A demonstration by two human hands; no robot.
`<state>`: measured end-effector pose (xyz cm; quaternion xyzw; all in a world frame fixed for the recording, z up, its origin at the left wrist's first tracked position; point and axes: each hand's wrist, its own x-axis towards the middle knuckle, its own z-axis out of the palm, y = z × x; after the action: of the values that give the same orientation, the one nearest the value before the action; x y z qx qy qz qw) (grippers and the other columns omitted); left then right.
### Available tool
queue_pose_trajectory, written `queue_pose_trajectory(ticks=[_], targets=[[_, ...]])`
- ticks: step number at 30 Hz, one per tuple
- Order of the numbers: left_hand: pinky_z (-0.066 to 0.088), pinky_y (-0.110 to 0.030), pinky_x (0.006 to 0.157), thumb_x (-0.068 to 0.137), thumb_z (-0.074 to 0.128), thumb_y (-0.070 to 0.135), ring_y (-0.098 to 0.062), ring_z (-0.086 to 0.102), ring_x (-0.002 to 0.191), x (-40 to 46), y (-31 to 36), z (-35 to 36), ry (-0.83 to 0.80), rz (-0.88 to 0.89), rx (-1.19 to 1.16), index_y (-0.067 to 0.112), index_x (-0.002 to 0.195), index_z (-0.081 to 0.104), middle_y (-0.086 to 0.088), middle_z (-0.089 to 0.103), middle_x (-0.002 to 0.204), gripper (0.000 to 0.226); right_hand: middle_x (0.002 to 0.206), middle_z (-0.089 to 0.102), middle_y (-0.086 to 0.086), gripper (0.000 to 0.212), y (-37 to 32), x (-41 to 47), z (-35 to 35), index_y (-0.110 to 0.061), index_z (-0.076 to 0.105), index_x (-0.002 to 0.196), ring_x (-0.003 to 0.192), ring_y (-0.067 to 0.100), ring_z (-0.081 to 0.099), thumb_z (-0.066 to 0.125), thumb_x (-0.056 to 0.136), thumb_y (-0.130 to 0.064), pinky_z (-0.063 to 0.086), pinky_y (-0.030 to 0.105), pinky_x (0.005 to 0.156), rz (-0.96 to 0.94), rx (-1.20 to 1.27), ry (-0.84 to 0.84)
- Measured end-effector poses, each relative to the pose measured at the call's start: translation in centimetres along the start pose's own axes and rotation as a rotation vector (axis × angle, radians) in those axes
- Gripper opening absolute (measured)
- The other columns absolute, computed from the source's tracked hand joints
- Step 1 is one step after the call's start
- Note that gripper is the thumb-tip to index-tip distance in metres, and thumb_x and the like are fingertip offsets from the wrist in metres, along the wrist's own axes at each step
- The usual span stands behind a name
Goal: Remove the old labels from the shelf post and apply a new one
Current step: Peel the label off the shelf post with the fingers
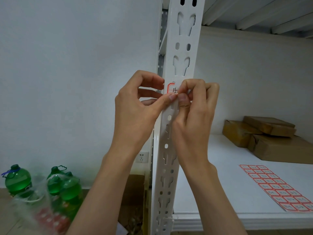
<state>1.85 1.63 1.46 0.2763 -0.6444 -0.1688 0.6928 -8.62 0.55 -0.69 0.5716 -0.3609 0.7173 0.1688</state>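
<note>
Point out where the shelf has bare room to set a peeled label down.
Free: the white shelf between the shelf post and the label sheet, and the front strip left of that sheet. Crowded: the back right corner, stacked with cardboard boxes.

The light around me is soft and even, a bit dim. My fingers (172, 98) look sharp. The green bottles (17, 181) in the corner are blurry, and straight lines bend near the edges.
</note>
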Motion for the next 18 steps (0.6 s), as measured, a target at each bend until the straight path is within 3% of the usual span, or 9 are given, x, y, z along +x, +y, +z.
queue_pose_trajectory(ticks=[7,10,13,18], targets=[[0.055,-0.012,0.071,0.079,0.085,0.024,-0.001,0.069,0.09,0.1,0.0,-0.5,-0.04,0.029,0.035,0.022,0.104,0.061,0.012,0.069,0.101,0.034,0.108,0.047,0.005,0.011,0.4,0.4,-0.7,-0.009,0.059,0.103,0.1,0.022,0.054,0.051,0.097,-0.011,0.054,0.022,0.082,-0.018,0.021,-0.079],[0.057,-0.017,0.07,0.08,0.085,0.02,-0.01,0.068,0.089,0.0,0.1,-0.4,0.001,0.197,0.125,0.019,0.102,0.058,0.008,0.063,0.103,0.035,0.107,0.046,0.004,0.012,0.3,0.5,-1.0,-0.011,0.059,0.102,0.099,0.021,0.053,0.049,0.095,-0.005,0.051,0.021,0.081,-0.018,0.041,-0.111],[0.057,-0.024,0.074,0.082,0.083,0.018,-0.011,0.061,0.085,0.1,-0.1,-0.3,0.025,0.423,0.323,0.011,0.095,0.072,0.002,0.055,0.099,0.019,0.104,0.046,0.0,0.018,0.2,0.5,-1.2,-0.016,0.057,0.099,0.097,0.019,0.053,0.052,0.094,0.0,0.048,0.017,0.08,-0.022,0.071,-0.112],[0.053,-0.019,0.073,0.085,0.082,0.019,-0.008,0.056,0.079,-0.1,-0.5,0.0,0.083,0.542,0.459,0.009,0.091,0.08,-0.003,0.06,0.088,0.012,0.098,0.052,-0.005,0.017,0.4,0.5,-1.9,-0.019,0.052,0.097,0.091,0.005,0.054,0.052,0.099,-0.002,0.046,0.014,0.078,0.093,0.193,-0.098]])
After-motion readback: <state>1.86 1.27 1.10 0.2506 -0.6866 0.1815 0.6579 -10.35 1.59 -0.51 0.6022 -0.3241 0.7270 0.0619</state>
